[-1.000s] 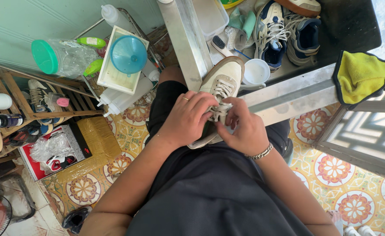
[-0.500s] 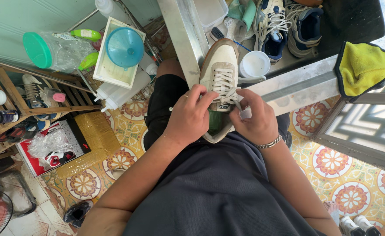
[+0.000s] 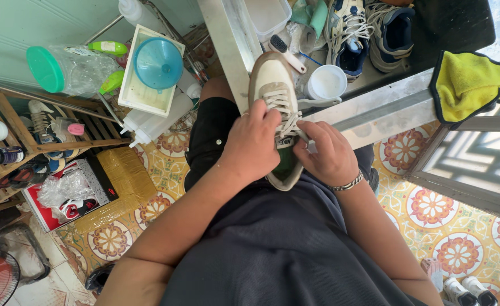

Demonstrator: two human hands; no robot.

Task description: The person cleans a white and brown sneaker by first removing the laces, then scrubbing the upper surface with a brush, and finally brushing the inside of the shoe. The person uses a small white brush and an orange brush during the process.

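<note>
The cream sneaker [image 3: 275, 93] lies in the person's lap, toe pointing away toward the metal sink edge [image 3: 227, 39], and both hands work at its upper. The left hand [image 3: 254, 143] is curled over the near side of the shoe, fingertips pressed together on the white laces [image 3: 282, 107] at the tongue; the right hand [image 3: 328, 154], just across from it, pinches a lace end between thumb and fingers. Judging from how things lie, the lower eyelets toward the toe are already crossed and snug, while the top rows under the fingers look loose and unknotted, so the lacing seems mostly done with the last pulls and the tie left. The shoe's toe is smooth, pale leather with a tan suede rim and a worn rubber sole; the lining shows green at the heel. Beyond the hands stands a white plastic cup [image 3: 325, 82], with a brush [image 3: 285, 52] beside it, and to the right a fluffy yellow cloth [image 3: 471, 88].
</note>
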